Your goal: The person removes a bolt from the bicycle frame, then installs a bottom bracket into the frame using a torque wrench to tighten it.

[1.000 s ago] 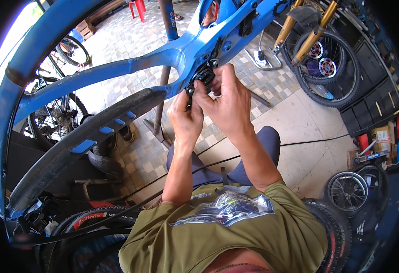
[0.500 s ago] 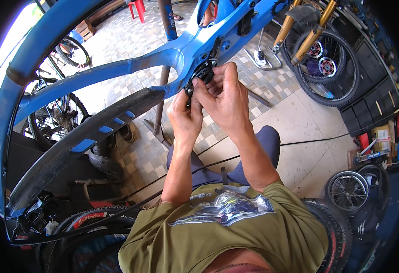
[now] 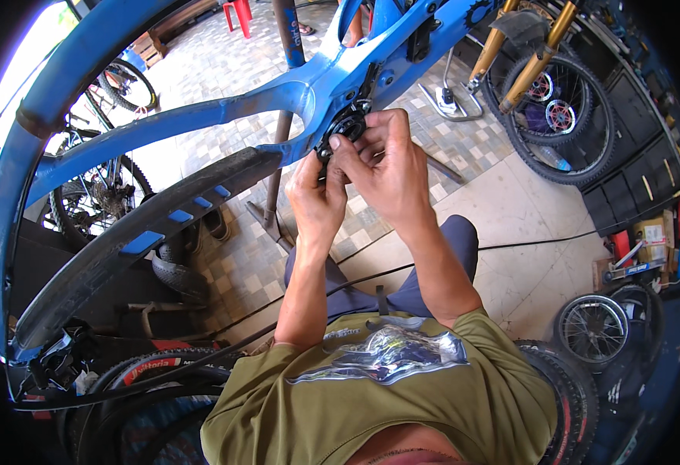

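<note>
Across the upper left stretches a blue bicycle frame (image 3: pixel 309 93) with a black protector (image 3: pixel 208 178) along its lower rear arm. A black round fitting (image 3: pixel 347 124) sits on the frame where the rear arms meet the main part. My right hand (image 3: pixel 386 159) has its thumb and fingers closed on the near side of this fitting. Just left of it, my left hand (image 3: pixel 316 190) pinches the fitting's lower end, its fingertips partly hidden. Both hands almost touch each other. What lies between the fingers is too small to make out.
A grey stand post (image 3: pixel 278 155) rises behind the frame. Fork legs in gold (image 3: pixel 537 58) and bicycle wheels (image 3: pixel 561 116) are at upper right. A black cable (image 3: pixel 510 243) crosses the tiled floor. Tyres (image 3: pixel 154 368) lie lower left, and a spoked wheel (image 3: pixel 592 327) lies lower right.
Both hands stay at the black round fitting with nearly the same grip. The right hand has shifted very slightly, and the view has moved a little.
</note>
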### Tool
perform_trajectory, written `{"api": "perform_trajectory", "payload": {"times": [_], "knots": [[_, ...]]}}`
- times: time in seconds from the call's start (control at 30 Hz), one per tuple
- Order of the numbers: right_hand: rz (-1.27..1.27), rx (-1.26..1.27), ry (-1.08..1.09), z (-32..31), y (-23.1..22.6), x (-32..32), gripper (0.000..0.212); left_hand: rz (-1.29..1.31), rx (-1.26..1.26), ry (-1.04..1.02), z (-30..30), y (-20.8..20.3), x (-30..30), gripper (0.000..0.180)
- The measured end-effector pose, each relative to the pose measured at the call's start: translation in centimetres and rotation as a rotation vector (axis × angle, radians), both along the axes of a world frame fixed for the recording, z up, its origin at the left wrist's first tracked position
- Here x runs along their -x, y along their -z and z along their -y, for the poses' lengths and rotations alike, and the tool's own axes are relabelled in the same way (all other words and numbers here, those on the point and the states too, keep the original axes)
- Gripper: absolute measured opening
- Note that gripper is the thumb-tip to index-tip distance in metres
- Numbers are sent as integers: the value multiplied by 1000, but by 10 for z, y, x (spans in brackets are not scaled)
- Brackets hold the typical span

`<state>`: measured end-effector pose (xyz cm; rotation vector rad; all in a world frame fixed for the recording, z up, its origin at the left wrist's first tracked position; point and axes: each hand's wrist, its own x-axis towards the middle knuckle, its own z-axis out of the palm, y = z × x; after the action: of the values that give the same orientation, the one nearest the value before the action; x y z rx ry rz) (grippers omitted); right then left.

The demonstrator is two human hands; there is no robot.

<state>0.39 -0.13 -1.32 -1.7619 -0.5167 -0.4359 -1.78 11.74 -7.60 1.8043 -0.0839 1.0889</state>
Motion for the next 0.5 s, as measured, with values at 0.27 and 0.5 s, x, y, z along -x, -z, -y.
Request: {"api": "perform_trajectory", "payload": {"times": [0.27, 0.5], "knots": [[264, 289, 55, -4, -11, -3, 36, 12, 9, 5, -5, 10, -1, 6], [757, 620, 116, 13, -10, -11, 38, 0, 9, 16, -5, 11, -3, 7]]}}
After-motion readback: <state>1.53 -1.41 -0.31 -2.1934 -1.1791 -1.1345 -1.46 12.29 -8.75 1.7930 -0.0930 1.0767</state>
